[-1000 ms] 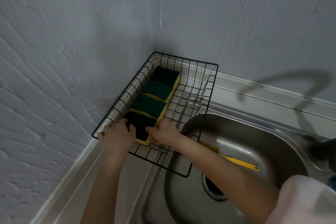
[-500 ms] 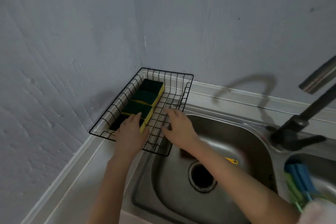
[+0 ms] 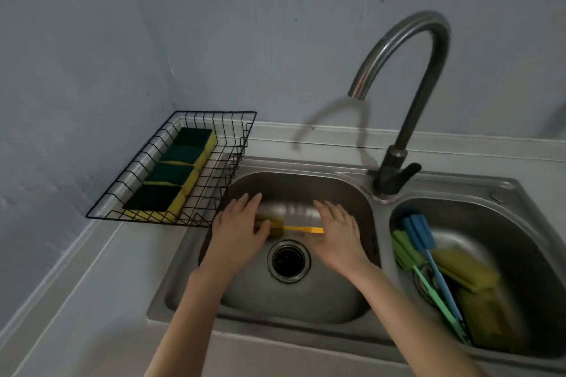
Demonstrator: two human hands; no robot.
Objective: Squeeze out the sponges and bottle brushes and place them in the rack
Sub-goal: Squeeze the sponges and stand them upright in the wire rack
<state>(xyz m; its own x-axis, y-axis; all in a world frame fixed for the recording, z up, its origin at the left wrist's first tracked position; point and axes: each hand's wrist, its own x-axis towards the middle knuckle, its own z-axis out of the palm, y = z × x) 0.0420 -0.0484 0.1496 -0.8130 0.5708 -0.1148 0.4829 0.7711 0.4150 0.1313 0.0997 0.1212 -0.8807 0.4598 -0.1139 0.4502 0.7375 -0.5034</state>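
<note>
A black wire rack (image 3: 101,208) sits in the counter corner with several green-and-yellow sponges (image 3: 156,200) lined up along its left side. A yellow bottle brush (image 3: 294,228) lies in the left sink basin (image 3: 294,294), just beyond the drain. My left hand (image 3: 237,231) hovers with spread fingers over its sponge head. My right hand (image 3: 338,236) is open above the handle end. Neither hand grips it. In the right basin (image 3: 520,232) lie a blue bottle brush (image 3: 421,231), a green bottle brush (image 3: 407,251) and yellow sponges (image 3: 465,269).
A curved metal faucet (image 3: 407,95) rises between the two basins. The drain (image 3: 288,260) sits in the middle of the left basin. Grey walls meet behind the rack, and the steel counter (image 3: 92,300) runs along the left front.
Both hands left the nearest sponge in the rack and moved right and down into the left basin, over the yellow brush. The view swung right, showing the faucet and right basin.
</note>
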